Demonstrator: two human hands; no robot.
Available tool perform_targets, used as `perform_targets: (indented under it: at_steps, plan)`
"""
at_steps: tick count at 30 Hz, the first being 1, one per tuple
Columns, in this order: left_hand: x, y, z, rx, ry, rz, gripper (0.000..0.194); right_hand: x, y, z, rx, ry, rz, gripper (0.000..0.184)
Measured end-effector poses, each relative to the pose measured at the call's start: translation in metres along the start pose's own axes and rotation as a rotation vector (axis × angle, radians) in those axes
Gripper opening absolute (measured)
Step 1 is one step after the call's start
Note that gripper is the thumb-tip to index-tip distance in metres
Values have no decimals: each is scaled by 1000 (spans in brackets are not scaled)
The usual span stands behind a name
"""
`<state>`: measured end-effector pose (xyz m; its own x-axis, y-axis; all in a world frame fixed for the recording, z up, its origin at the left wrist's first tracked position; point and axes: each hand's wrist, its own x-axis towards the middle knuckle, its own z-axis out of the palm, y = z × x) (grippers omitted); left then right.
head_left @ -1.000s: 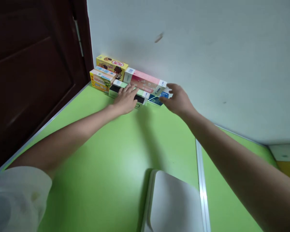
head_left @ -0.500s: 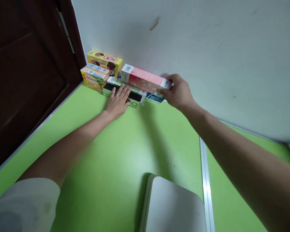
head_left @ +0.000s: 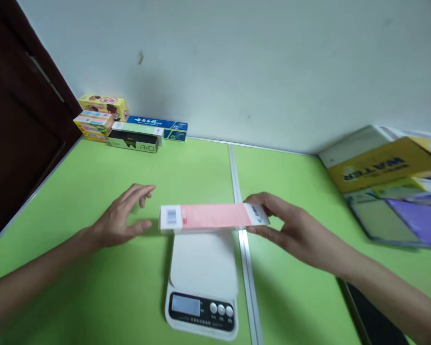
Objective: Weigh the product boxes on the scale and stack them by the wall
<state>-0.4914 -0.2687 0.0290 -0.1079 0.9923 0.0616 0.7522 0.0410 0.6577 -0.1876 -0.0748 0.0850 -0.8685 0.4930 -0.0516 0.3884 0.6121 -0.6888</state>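
My right hand (head_left: pixel 285 223) grips the right end of a long pink and white box (head_left: pixel 211 215), thumb below and fingers above. The box is held level over the far part of a white digital scale (head_left: pixel 203 268); whether it touches the platform I cannot tell. Left of the box's free end, my left hand (head_left: pixel 124 215) hovers with thumb and fingers apart, holding nothing. The scale's display (head_left: pixel 186 305) shows no digits I can read.
Against the wall at the far left stand a yellow box (head_left: pixel 104 105), an orange box (head_left: pixel 93 125), a black box (head_left: pixel 132 141) and a blue box (head_left: pixel 172 128). A cardboard carton (head_left: pixel 380 163) and a purple item (head_left: pixel 420 220) lie right. A metal strip (head_left: pixel 249 278) crosses the green table.
My right hand has carried the pink box from the group by the wall to above the scale. My left hand has left the black box and drawn back. The view has turned right.
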Motion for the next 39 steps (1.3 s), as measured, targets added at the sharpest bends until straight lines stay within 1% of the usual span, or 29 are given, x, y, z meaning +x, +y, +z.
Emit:
perform_targets:
  at_steps: [2, 4, 6, 8, 10, 12, 14, 17, 20, 22, 24, 26, 28, 30, 32, 35, 37, 39]
  plan:
    - [-13, 20, 8, -4, -62, 9, 77, -26, -4, 10, 24, -30, 3, 17]
    - [-18, 37, 14, 9, -115, 54, 79, -42, -6, 24, 29, -42, 5, 15]
    - [-18, 48, 17, 37, -149, 111, 75, -51, -5, 38, 25, -36, 18, 14]
    - [-19, 54, 18, 101, -156, 118, 66, -57, -3, 47, 24, -11, 28, 15]
    - [-22, 54, 16, 191, -143, 87, 62, -63, 0, 49, 33, 18, 37, 27]
    - [-28, 50, 13, 254, -119, 61, 62, -69, 4, 44, 59, 26, 51, 45]
    - [-36, 43, 10, 261, -70, 46, 60, -76, 8, 36, 100, 13, 83, 56]
    - [-42, 28, 11, 216, -23, 16, 61, -83, 13, 32, 146, 13, 117, 57]
    - [-37, 17, 18, 172, -52, -38, 66, -79, 14, 38, 177, -4, 112, 63]
    - [-31, 16, 23, 147, -60, -72, 64, -73, 12, 44, 185, -32, 91, 59]
    - [-25, 22, 25, 125, -34, -65, 55, -68, 10, 47, 182, -31, 72, 47]
    - [-20, 35, 22, 129, -26, -86, 42, -68, 10, 44, 194, 1, 61, 37]
    - [-13, 55, 17, 152, -8, -142, 35, -74, 13, 36, 240, 34, 49, 35]
    - [-2, 79, 14, 176, -23, -189, 35, -86, 19, 26, 299, 75, 50, 34]
    - [14, 104, 17, 175, -34, -174, 37, -103, 28, 14, 337, 125, 64, 32]
    - [44, 141, 34, 154, -93, -122, 37, -131, 47, -2, 324, 222, 103, 31]
    - [64, 164, 54, 137, -163, -64, 36, -152, 64, -11, 322, 305, 143, 33]
    - [82, 186, 79, 101, -233, 20, 37, -174, 86, -19, 380, 408, 196, 39]
